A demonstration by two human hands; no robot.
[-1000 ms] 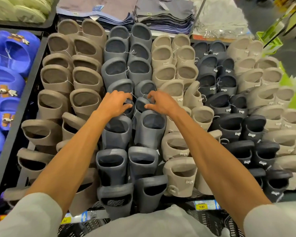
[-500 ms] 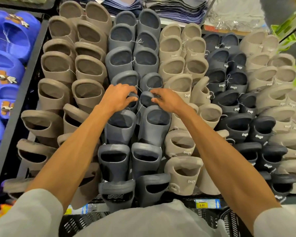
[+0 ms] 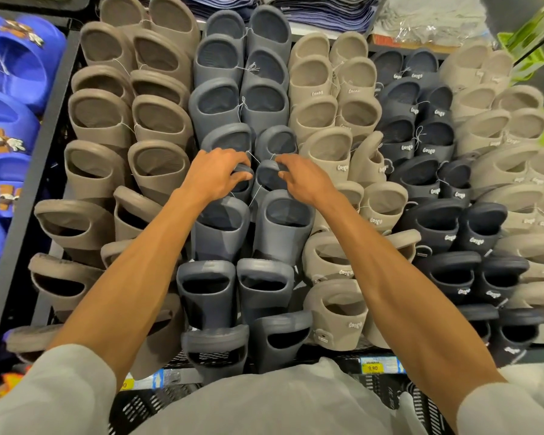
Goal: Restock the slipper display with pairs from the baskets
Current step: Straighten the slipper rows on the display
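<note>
The slipper display (image 3: 54, 127) is packed tight, with columns standing toe-down side by side: brown slippers (image 3: 157, 161) on the left, grey slippers (image 3: 280, 227) in the middle, beige slippers (image 3: 327, 152) next, then navy slippers (image 3: 434, 221) and pale slippers (image 3: 496, 127) at the far right. Blue slippers (image 3: 16, 58) fill the neighbouring bin on the left, folded clothes (image 3: 324, 11) lie along the back, and a yellow price tag (image 3: 372, 367) sits on the front rail above a black basket (image 3: 145, 406). Both forearms reach over the front grey rows, hiding part of them. The left hand (image 3: 215, 175) and right hand (image 3: 305, 180) meet in the middle of the grey column on one small grey pair (image 3: 266, 177), joined by a thin string and wedged between the rows above and below. The left fingers (image 3: 241, 175) curl closed over the left slipper's rim; the right fingers (image 3: 285, 169) pinch the right slipper's rim. The grey column is two slippers wide, and seven rows show. Two hands, one pair held.
</note>
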